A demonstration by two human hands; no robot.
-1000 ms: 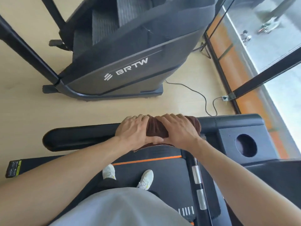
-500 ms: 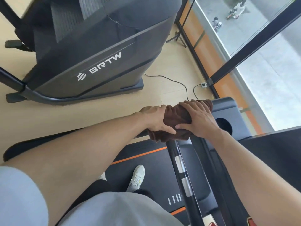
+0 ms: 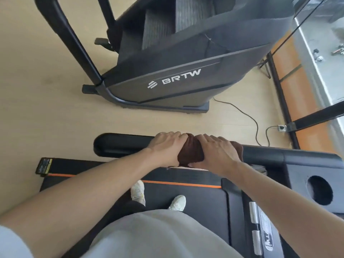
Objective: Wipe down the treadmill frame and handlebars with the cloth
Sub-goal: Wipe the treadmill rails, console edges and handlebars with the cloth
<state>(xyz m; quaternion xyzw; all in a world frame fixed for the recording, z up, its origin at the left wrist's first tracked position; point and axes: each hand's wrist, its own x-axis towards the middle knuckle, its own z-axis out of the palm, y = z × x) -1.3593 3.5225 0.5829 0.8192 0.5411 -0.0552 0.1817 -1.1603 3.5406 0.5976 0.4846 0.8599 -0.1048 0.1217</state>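
A brown cloth (image 3: 191, 152) is wrapped over the black padded handlebar (image 3: 121, 146) of the treadmill, which runs left to right across the middle of the view. My left hand (image 3: 165, 147) presses on the cloth's left part, fingers curled over the bar. Pressed on the right part of the cloth is my right hand (image 3: 216, 153). The two hands sit side by side, almost touching. The treadmill belt (image 3: 186, 194) with an orange stripe lies below, and my white shoes stand on it.
A grey BRTW stair machine (image 3: 186, 71) stands on the wooden floor beyond the handlebar. A black cable (image 3: 249, 116) runs to a floor socket at the right. The treadmill console with a round cup hole (image 3: 319, 190) is at the right. Glass wall beyond.
Both hands and the cloth have slid back left along the handlebar, away from the console end where they were half a second ago. The view has swung left too.
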